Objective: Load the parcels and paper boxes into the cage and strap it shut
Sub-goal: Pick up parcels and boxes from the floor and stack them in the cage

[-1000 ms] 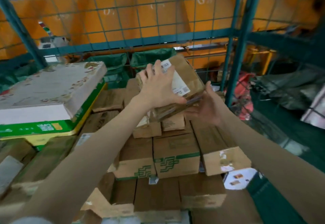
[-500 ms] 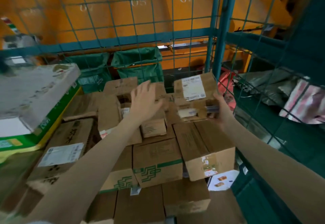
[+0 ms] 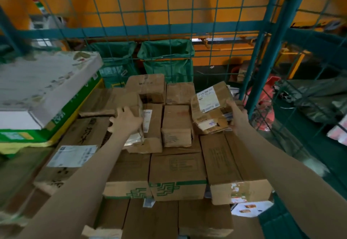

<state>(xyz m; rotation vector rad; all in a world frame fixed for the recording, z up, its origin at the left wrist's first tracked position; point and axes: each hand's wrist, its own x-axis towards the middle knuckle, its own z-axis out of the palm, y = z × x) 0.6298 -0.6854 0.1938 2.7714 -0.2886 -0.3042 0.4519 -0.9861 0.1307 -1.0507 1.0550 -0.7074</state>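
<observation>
The labelled parcel [image 3: 208, 107], a crumpled brown packet with a white shipping slip on its upper face, is sitting at the right rear of the stack inside the wire cage [image 3: 131, 30], just beside the corner post [image 3: 266, 70]. It is tilting, with its labelled face tipping toward the person and leftward. Its long side is running roughly from the person toward the back mesh. Its near lower edge is meeting the far end of the long carton [image 3: 231, 163]; whether it is resting there or hanging just above cannot be told.

The right hand [image 3: 237, 114] is the nearer one. It is gripping the parcel's right end with the thumb lying over the top edge, and the remaining fingers are hidden behind the packet. The left hand [image 3: 127, 120] is well apart to the left, lying flat with its fingers spread on a taped box [image 3: 129, 100] and holding nothing.

Between the two hands a small box [image 3: 176, 137] is standing on the same layer, just left of the parcel. A green-printed carton [image 3: 178, 180] is lying nearer the person, a white flat box [image 3: 43, 85] is leaning at the far left, and green sacks [image 3: 165, 58] are hanging beyond the mesh.

The placing step looks almost done. The parcel probably needs lowering flat onto the long carton, pushed right and back toward the post, and the right hand alone is placed to do it.
</observation>
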